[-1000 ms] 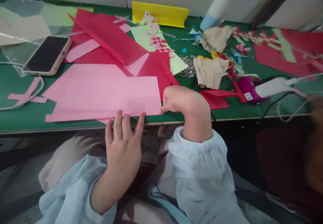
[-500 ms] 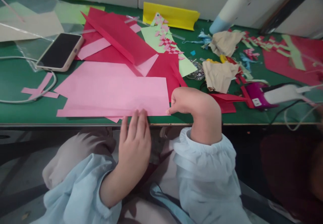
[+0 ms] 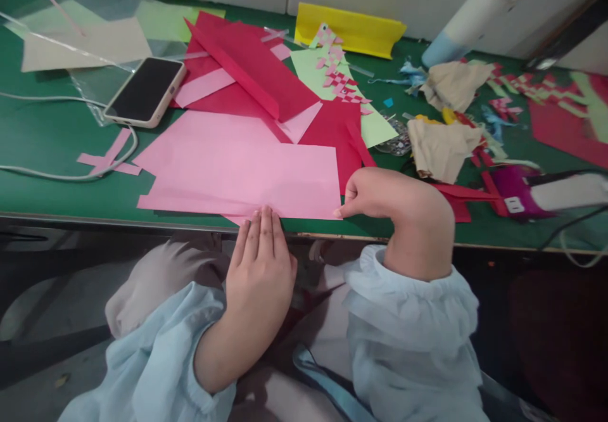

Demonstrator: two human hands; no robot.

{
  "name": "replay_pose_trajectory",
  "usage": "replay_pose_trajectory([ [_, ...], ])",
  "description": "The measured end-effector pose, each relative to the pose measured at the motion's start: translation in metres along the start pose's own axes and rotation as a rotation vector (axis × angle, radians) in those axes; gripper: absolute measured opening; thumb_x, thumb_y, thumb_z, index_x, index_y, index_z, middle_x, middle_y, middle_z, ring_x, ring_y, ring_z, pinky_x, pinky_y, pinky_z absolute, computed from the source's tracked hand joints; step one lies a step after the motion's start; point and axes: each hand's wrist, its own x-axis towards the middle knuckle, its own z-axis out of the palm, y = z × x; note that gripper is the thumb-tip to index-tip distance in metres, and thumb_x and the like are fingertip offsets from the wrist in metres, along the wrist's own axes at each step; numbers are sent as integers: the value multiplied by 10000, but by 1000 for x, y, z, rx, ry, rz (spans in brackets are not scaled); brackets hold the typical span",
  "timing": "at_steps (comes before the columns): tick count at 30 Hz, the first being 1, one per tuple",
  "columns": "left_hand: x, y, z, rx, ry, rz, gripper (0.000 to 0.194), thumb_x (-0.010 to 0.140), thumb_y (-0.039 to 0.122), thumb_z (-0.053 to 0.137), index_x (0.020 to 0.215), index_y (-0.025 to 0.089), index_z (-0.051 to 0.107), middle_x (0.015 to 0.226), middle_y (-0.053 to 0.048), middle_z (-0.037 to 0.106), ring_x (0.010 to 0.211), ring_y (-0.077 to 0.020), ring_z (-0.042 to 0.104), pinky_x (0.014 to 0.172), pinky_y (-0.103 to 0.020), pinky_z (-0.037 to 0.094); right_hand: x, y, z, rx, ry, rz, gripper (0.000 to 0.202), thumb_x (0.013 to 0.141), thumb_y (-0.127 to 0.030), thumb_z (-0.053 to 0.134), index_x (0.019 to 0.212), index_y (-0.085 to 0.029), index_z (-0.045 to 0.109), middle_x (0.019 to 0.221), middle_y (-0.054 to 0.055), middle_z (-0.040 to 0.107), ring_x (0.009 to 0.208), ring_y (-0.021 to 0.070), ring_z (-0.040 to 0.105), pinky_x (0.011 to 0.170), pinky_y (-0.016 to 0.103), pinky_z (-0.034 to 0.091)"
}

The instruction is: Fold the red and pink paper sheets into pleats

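Observation:
A sheet of pink paper [image 3: 247,168] lies along the front edge of the green table, its near edge folded over in a narrow strip at the left. My left hand [image 3: 261,270] rests palm down with outstretched fingers, their tips pressing on the middle of that near edge. At the paper's near right corner, my right hand [image 3: 384,197] is bent inward, thumb and curled fingers pinching the corner. Under and behind the pink sheet are red paper sheets [image 3: 327,127] and a folded red piece [image 3: 256,67].
A phone [image 3: 145,92] with a white cable lies left, near crossed pink strips [image 3: 111,156]. Woven paper fish [image 3: 339,80] lie on light green paper before a folded yellow card [image 3: 349,29]. Beige cloth pieces [image 3: 444,146], a purple item [image 3: 515,187] and a white bottle [image 3: 479,16] stand right.
The view has shifted, so the table's things appear further right. My left fingers have drawn closer together on the paper's near edge. My right hand keeps its pinch at the corner.

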Motion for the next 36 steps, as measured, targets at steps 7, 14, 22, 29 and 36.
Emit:
replay_pose_trajectory([
  [7,-2,-22,-8,47,44,-79,477,907,195,428,1282,-63,571,1298,-257,605,1181,-343,623,1050,-492,477,-1,-1,-2,10,-8,9,232,779,-382,697,799,-151,714,673,43,647,610,166,545,529,278,352],
  [14,-9,-42,-12,22,12,-148,493,910,208,440,1303,-67,550,1320,-283,579,1237,-356,578,1108,-504,411,-1,-4,-2,-32,5,24,215,758,-365,698,807,-156,716,698,47,661,606,161,558,516,270,341],
  [22,-12,-45,-12,10,4,-135,498,919,200,421,1337,-49,526,1361,-259,552,1255,-355,563,1091,-500,433,-9,-44,-2,-73,109,-140,335,792,-452,624,898,-150,726,734,90,680,636,188,583,518,285,312],
  [29,-14,-45,-11,35,-25,-140,482,926,205,411,1324,-33,542,1383,-236,540,1284,-329,544,1089,-486,440,-2,-101,-1,-50,249,-428,264,841,-362,592,928,-144,713,778,82,694,639,156,538,535,292,263],
  [36,-7,-55,-8,40,-69,35,485,915,165,397,1346,-18,525,1434,-200,495,1332,-296,499,1137,-464,394,7,-118,-6,-87,213,-418,213,825,-284,581,901,-130,707,689,63,657,550,129,456,504,285,247],
])
